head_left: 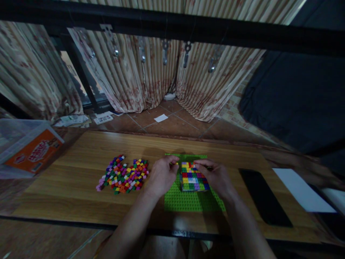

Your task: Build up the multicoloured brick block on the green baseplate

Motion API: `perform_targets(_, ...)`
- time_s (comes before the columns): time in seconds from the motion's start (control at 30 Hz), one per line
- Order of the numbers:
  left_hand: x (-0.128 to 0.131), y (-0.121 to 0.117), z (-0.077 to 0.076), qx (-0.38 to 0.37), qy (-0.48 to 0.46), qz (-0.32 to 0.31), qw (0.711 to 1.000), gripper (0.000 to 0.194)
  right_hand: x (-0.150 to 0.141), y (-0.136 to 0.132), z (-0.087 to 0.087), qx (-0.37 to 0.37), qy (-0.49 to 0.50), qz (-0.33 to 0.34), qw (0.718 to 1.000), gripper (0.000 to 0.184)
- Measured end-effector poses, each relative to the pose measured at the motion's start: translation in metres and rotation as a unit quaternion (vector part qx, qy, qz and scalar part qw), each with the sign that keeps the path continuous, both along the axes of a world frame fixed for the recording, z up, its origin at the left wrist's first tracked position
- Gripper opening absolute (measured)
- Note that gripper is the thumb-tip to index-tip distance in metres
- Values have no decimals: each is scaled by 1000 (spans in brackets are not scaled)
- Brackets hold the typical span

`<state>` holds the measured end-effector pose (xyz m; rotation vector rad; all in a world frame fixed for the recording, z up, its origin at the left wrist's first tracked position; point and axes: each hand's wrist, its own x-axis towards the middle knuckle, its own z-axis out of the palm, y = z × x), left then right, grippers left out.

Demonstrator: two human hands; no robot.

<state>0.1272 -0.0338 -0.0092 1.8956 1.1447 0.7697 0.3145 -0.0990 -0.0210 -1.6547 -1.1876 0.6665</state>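
A block of many-coloured toy bricks (192, 178) stands on a green studded baseplate (178, 201). Just left of the block is my left hand (163, 174), its thumb and forefinger pinched, with a small yellow brick (177, 163) showing at the tips. My right hand (217, 176) reaches over the block's right side. Its closed fingertips touch the far edge of the block, beside a red-orange brick (193, 163); whether they grip a loose brick is hidden. The palm and fingers of this hand cover the block's right edge.
Loose coloured bricks (126, 176) lie spread on the wooden table (72, 194) to the left. A dark flat phone-like slab (264, 196) and a white sheet (303, 189) are on the right. A clear plastic bin (24, 147) with an orange label stands at the far left.
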Motion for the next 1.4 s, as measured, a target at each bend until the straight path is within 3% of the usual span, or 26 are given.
perform_targets(0.57, 5, -5, -1, 9, -7, -14, 1000, 23, -10, 3, 12, -20, 30, 13, 999, 21)
perform_targets(0.77, 2, 0, -8, -10, -31, -8, 999, 23, -6, 1, 4, -26, 66, 26, 997, 28)
perform_targets(0.93, 1, 5, -5, -17, -92, 23, 995, 27, 4, 0, -2, 47, 73, -8, 996, 30)
perform_targets(1.03, 5, 1, 1, -21, -133, 13, 991, 28, 0, 0, 7, 90, 34, -14, 995, 26)
perform_targets(1.2, 20, -11, 10, -29, -181, -17, 983, 31, -22, -1, 26, 114, 23, 54, 992, 20)
perform_targets(1.4, 30, -17, 13, -22, -198, -18, 980, 34, -25, -1, 26, 144, 46, 29, 988, 13)
